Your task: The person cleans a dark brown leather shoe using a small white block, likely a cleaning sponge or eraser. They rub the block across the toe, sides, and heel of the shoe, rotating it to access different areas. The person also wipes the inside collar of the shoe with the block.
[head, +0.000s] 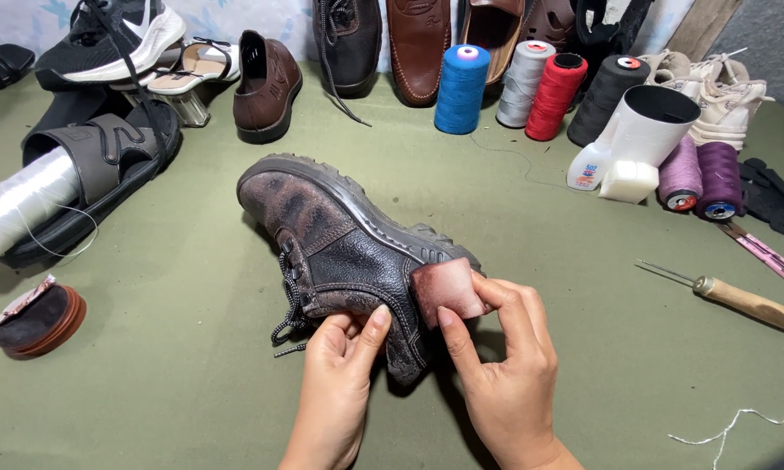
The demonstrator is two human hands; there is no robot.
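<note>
- Head view: worn dark brown boot (pixel 344 252) lies on its side in the middle of the green cloth table (pixel 192 365), toe pointing away from the person, heel end toward the hands.
- Left hand (pixel 344 365) grips the boot at the ankle collar, thumb on the leather, fingers tucked below; narrow, firm hold on the boot.
- Right hand (pixel 496 348) pinches a small reddish-brown leather patch (pixel 444 292) between thumb and fingertips and lays it against the boot's heel side; patch touches the boot.
- Right of the boot: wooden-handled awl (pixel 740 300), well apart; beyond it a pink cutter (pixel 762 252).
- Behind the boot: thread spools, blue (pixel 460 87), grey (pixel 522 83), red (pixel 555 96), black (pixel 609 96); white glue bottle (pixel 590 165).
- Left of the boot: round tin (pixel 40 320), sandal (pixel 96 183).
- Risk, judged: patch is held by fingertips only; a slip would set it crooked over the worn spot.
- Risk, judged: the boot rests on its curved side and could roll under pressure if the left hold loosens.
- Loose bootlaces (pixel 288 305) lie near the left hand and could snag.
</note>
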